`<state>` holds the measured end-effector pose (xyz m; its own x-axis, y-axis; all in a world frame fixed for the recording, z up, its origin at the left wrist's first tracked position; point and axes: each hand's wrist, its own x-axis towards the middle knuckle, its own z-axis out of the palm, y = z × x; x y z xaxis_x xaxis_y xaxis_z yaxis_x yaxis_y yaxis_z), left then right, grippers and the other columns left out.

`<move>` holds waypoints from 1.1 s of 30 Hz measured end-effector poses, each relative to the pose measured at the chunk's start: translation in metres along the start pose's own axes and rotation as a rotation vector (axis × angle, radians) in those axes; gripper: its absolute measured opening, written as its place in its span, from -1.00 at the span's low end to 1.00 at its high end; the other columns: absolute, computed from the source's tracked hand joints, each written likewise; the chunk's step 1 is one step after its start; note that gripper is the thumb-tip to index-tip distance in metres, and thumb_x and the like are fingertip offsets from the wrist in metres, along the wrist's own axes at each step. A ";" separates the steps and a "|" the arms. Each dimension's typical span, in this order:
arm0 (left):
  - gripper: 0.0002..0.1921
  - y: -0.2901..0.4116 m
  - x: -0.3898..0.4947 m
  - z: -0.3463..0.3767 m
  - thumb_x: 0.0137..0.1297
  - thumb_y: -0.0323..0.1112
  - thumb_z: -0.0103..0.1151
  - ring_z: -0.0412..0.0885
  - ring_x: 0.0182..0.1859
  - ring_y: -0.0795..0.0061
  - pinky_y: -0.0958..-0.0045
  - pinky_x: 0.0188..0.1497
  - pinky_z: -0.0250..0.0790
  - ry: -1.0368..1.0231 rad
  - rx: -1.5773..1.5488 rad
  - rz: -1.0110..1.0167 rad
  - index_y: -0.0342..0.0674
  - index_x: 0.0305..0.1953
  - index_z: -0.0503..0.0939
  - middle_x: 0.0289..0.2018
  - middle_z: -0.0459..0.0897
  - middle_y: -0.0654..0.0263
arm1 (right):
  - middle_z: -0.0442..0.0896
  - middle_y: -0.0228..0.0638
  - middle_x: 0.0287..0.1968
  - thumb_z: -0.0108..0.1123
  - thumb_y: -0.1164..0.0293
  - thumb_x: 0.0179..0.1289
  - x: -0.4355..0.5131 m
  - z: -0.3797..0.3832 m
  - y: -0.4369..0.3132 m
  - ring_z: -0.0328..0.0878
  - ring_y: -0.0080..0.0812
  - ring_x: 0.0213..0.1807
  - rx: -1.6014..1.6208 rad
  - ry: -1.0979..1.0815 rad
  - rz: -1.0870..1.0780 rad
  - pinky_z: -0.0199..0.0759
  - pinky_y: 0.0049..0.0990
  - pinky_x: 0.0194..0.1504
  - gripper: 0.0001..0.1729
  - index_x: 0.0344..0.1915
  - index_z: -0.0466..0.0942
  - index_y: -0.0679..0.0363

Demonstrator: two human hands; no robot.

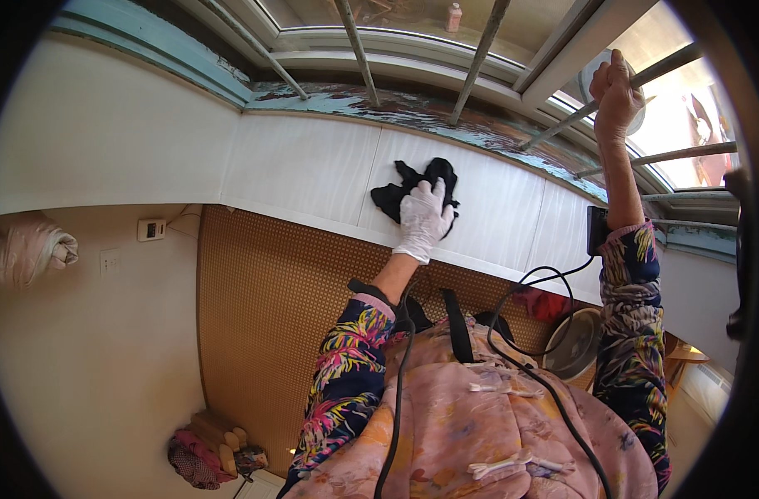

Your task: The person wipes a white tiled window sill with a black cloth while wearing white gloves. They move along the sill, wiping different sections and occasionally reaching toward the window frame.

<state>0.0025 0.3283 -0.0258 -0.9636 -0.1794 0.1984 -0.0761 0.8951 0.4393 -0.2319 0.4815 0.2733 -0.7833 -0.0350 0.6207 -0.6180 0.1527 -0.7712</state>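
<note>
My left hand (424, 215) wears a thin white glove and presses a crumpled black cloth (438, 171) against the white windowsill (485, 199). Its fingers are bunched on the cloth, with part of the fabric spread out to the left. Higher up on the right, my bare right hand (617, 90) is closed around a metal window bar (666, 65). A round, see-through object (636, 121) shows partly behind that hand; I cannot tell what it is. Beside my right forearm is a small black device (596, 229) with a black cable (544, 268).
Several bars stand before the white-framed window (417, 59). Peeling blue paint covers the ledge (348, 100). Below the sill are a patterned brown floor (261, 312), a basin (572, 343) and red fabric (544, 304). Slippers (228, 449) lie at lower left. The cable loops across my front.
</note>
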 end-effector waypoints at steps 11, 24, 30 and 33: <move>-0.44 -0.143 -0.029 -0.031 0.28 0.08 0.25 0.57 -0.14 0.16 0.10 -0.18 0.44 0.156 0.262 -0.455 0.04 0.26 0.59 -0.11 0.52 0.16 | 0.46 -0.48 -0.70 0.22 0.17 0.52 0.002 0.000 -0.002 0.37 -0.61 -0.65 0.001 0.014 0.084 0.19 -0.44 -0.57 -0.53 -0.59 0.56 0.08; -0.27 -0.121 -0.080 -0.012 0.41 -0.18 0.24 0.30 0.34 -0.31 -0.09 0.34 0.31 0.608 -0.393 -1.023 -0.12 0.52 0.20 0.35 0.16 -0.30 | 0.29 -0.52 -0.74 0.13 0.26 0.58 0.001 0.006 -0.017 0.13 -0.65 -0.71 0.040 -0.085 0.057 -0.07 -0.47 -0.60 -0.43 -0.70 0.37 0.00; -0.35 -0.171 -0.065 -0.028 0.46 -0.28 0.16 0.37 0.28 -0.28 -0.04 0.29 0.37 0.669 -0.607 -1.153 -0.27 0.48 0.18 0.26 0.18 -0.27 | 0.14 -0.51 -0.72 -0.04 0.33 0.65 0.004 0.014 -0.029 -0.08 -0.63 -0.68 0.011 -0.059 0.088 -0.19 -0.46 -0.57 -0.41 -0.67 0.15 -0.01; -0.40 -0.236 -0.058 -0.045 0.46 -0.34 0.15 0.41 0.27 -0.20 -0.02 0.27 0.41 0.699 -0.660 -1.204 -0.30 0.43 0.21 0.27 0.19 -0.18 | 0.02 -0.51 -0.69 -0.19 0.36 0.69 0.008 0.014 -0.031 -0.19 -0.62 -0.64 -0.056 -0.021 0.142 -0.22 -0.47 -0.55 -0.43 -0.63 0.02 -0.01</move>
<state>0.0876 0.1093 -0.1011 -0.0932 -0.9578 -0.2721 -0.3905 -0.2162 0.8949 -0.2199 0.4627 0.3007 -0.8639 -0.0294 0.5028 -0.4969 0.2127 -0.8413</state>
